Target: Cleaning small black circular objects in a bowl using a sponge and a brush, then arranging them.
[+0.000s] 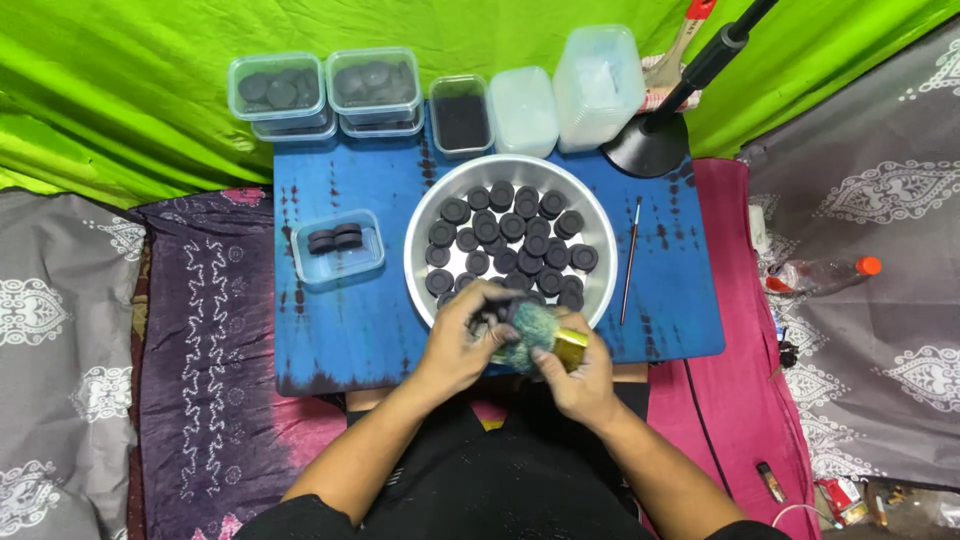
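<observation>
Both hands meet just in front of the near rim of a round metal bowl [430, 215]. The left hand [462, 340] is curled, its fingers closed around a small black disc [492, 318], which is mostly hidden in the grip. The right hand [578, 378] pinches the gold handle of a fluffy brush [535, 332], whose blue-green bristle head presses against the disc between the two hands (where exactly bristles end and disc begins cannot be told).

The bowl sits on a low table covered in a blue dyed cloth [340, 320] and holds many more black discs [512, 240] spread over its bottom. Left of the bowl lies a small clear tray [338, 262] with a few discs in it. Along the far edge stand two stacks of clear lidded boxes [325, 92] with dark discs inside, an open tub of black powder [461, 118], and two frosted plastic containers [565, 95]. A thin paintbrush [631, 258] lies right of the bowl, near the black round base of a stand [648, 148]. Off the table to the right, a plastic bottle with an orange cap [825, 272] lies on patterned grey fabric.
</observation>
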